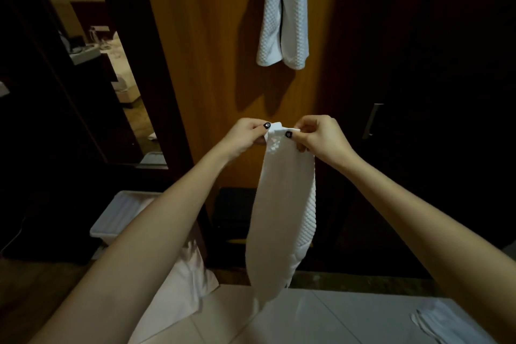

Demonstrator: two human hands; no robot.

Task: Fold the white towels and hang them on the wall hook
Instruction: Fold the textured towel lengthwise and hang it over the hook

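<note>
Left hand, right hand at towel top; length seemingly vertical.

Two forearms, bare along their whole visible length. On the left hand, the thumbnail carries black polish with a small pale mark near its centre. On the right hand, the thumbnail has the same finish. The other nails are hidden.

Open space below hung towels
</note>
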